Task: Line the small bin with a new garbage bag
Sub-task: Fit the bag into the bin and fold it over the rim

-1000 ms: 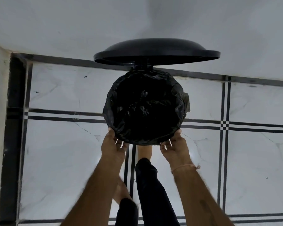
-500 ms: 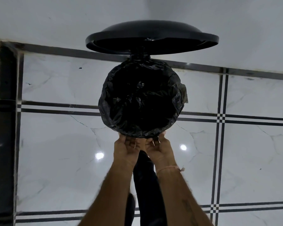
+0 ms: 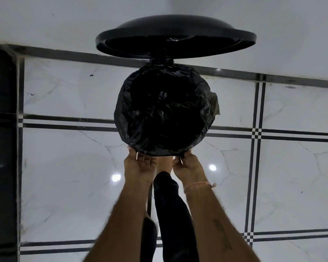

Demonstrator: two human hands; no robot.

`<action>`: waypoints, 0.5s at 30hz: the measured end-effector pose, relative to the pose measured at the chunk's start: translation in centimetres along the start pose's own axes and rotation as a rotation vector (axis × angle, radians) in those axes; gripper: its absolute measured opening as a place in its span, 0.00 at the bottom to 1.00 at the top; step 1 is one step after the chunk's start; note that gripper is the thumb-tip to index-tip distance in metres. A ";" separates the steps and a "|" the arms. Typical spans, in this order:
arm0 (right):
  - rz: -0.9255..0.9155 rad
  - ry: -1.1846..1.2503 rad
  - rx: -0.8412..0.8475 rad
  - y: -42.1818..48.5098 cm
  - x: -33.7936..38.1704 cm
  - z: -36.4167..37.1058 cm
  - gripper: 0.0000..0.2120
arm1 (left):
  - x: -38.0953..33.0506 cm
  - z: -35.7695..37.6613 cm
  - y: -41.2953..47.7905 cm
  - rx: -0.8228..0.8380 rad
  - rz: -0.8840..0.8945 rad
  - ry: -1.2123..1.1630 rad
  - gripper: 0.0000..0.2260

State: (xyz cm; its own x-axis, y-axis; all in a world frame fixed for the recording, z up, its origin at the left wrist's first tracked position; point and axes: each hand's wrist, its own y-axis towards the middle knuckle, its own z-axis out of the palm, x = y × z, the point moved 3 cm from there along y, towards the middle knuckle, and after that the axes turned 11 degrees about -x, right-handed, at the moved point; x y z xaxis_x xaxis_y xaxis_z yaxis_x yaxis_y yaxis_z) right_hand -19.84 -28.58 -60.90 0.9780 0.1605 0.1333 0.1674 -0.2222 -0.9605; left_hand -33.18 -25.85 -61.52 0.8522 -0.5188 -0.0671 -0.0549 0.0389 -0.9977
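The small round bin stands on the floor against the wall, its black lid [image 3: 175, 35] swung up and open behind it. A crinkled black garbage bag [image 3: 165, 114] fills the opening and is folded down over the rim, hiding the bin's body. A loose flap of bag [image 3: 214, 103] sticks out on the right side. My left hand [image 3: 139, 167] and my right hand [image 3: 187, 167] are side by side at the near rim, fingers curled around the bag's folded edge.
My leg in dark trousers [image 3: 170, 214] and bare foot [image 3: 164, 164] reach to the bin's base between my hands. Glossy white marble floor [image 3: 64, 176] with black stripes surrounds the bin. A white wall [image 3: 45, 21] rises behind, with a black border strip [image 3: 6, 129] at left.
Both hands slid inward along the near rim from a wide spacing to close together, keeping hold of the bag's edge. The view shifted slightly lower.
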 end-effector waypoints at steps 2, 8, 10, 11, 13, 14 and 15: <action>-0.039 -0.143 -0.068 0.0 0.5 0.0 0.12 | -0.5 -0.1 0.5 0.001 0.004 0.029 0.11; -0.127 -0.010 -0.071 0.4 1.8 0.0 0.14 | -1.3 0.3 1.6 -0.019 -0.022 0.111 0.09; -0.204 0.011 -0.040 -0.2 2.4 -0.4 0.17 | -1.7 0.4 1.7 -0.019 0.001 0.141 0.09; -0.228 0.008 -0.020 -0.5 2.6 -0.4 0.19 | -2.0 0.5 1.6 -0.018 0.028 0.154 0.09; -0.242 -0.006 0.003 -0.8 2.8 -0.4 0.19 | -2.7 0.7 1.2 0.002 0.103 0.151 0.09; -0.238 -0.015 0.005 -0.8 2.9 -0.3 0.19 | -3.2 0.8 0.8 0.021 0.138 0.134 0.12; -0.233 -0.018 0.005 -0.8 3.1 -0.1 0.17 | -3.6 1.0 0.4 0.039 0.167 0.128 0.18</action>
State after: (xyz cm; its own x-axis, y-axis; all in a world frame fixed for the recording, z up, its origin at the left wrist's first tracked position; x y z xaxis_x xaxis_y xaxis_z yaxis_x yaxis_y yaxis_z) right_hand -16.97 -27.95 -59.69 0.9104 0.2245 0.3475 0.3880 -0.1720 -0.9055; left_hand -35.77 -23.12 -61.68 0.7598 -0.6065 -0.2343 -0.1675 0.1657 -0.9719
